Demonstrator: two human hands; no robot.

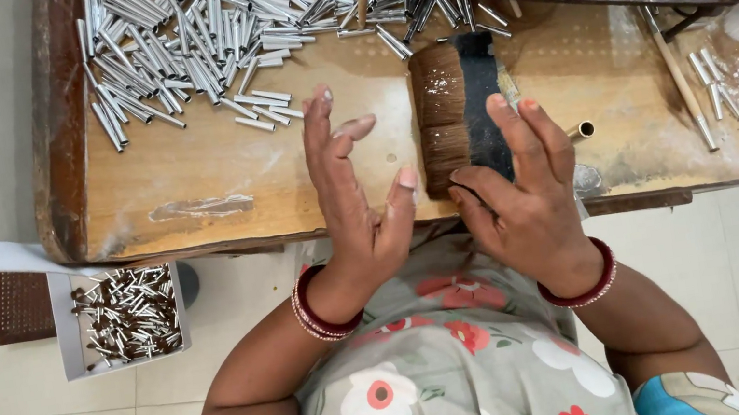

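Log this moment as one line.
left hand: open, empty | right hand: open, touching flat brown-and-black bristle pad | short silver metal tubes: heaped on wooden tray

The left hand (351, 202) is raised edge-on with the palm turned toward the right, fingers spread and slightly curled, thumb out. The right hand (524, 199) shows its back to the camera, fingers extended forward and close together. Both forearms angle inward from the body, each wrist ringed with red bangles, and neither hand grips anything.
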